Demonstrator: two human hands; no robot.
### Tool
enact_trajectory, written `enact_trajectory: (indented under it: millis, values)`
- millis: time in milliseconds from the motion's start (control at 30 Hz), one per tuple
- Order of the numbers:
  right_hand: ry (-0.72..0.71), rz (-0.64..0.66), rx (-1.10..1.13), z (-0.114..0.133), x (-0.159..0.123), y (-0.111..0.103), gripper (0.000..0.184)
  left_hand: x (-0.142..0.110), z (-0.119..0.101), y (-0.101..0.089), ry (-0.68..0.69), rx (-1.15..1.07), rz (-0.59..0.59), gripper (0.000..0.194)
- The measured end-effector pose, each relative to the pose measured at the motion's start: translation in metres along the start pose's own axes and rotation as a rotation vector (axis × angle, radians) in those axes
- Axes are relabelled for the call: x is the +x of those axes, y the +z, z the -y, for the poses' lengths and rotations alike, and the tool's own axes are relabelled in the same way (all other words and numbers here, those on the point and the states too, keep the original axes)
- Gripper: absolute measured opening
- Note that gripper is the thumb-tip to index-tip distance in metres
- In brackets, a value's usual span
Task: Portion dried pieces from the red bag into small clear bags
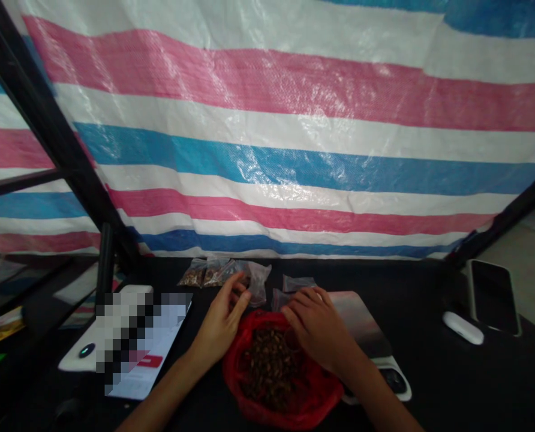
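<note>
My left hand (222,309) reaches past the far left rim of a red plastic-lined bowl (238,393). Its thumb and fingers are apart, close to a clear plastic bag (259,281); whether they touch it I cannot tell. Small brown pieces, like seeds or dried bits, form a heap (271,366) in the bowl. Over the far right rim, my right hand (316,324) is closed with its fingers bent and together. What lies under those fingers is hidden; a small reddish round shape (293,340) shows just below the thumb.
Small filled bags (192,275) lie at the back, and a flat clear zip bag (298,283) sits behind my right hand. A kitchen scale (361,321) stands at right. Further out are a phone (492,297), a white case (463,328) and, at left, a lit tablet-like screen (164,336).
</note>
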State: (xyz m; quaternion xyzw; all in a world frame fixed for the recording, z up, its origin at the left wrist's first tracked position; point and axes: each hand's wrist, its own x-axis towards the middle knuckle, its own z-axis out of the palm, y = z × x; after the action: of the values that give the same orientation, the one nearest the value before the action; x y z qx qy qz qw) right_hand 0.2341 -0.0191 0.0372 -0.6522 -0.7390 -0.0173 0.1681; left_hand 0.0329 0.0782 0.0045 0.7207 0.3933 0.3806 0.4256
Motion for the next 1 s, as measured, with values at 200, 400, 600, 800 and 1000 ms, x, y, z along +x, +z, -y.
enact_trajectory:
  millis: [200, 400, 600, 800, 1000]
  values:
    - [0.037, 0.037, -0.058, -0.003, -0.002, 0.002, 0.026, 0.002, 0.002, -0.005, 0.176, 0.299, 0.023, 0.036]
    - [0.074, 0.004, -0.096, -0.008, -0.003, 0.011, 0.029, 0.004, 0.017, -0.013, 0.14, 0.862, -0.096, 0.042]
    - [0.043, -0.055, -0.052, -0.005, -0.001, 0.011, 0.028, 0.001, 0.017, -0.014, 0.129, 1.044, -0.028, 0.046]
    - [0.03, -0.134, -0.012, -0.003, -0.001, 0.01, 0.024, 0.002, 0.015, -0.018, 0.162, 1.071, -0.035, 0.035]
    - [-0.02, -0.259, 0.11, 0.0, 0.0, 0.003, 0.022, 0.007, 0.001, -0.017, 0.179, 0.606, -0.153, 0.03]
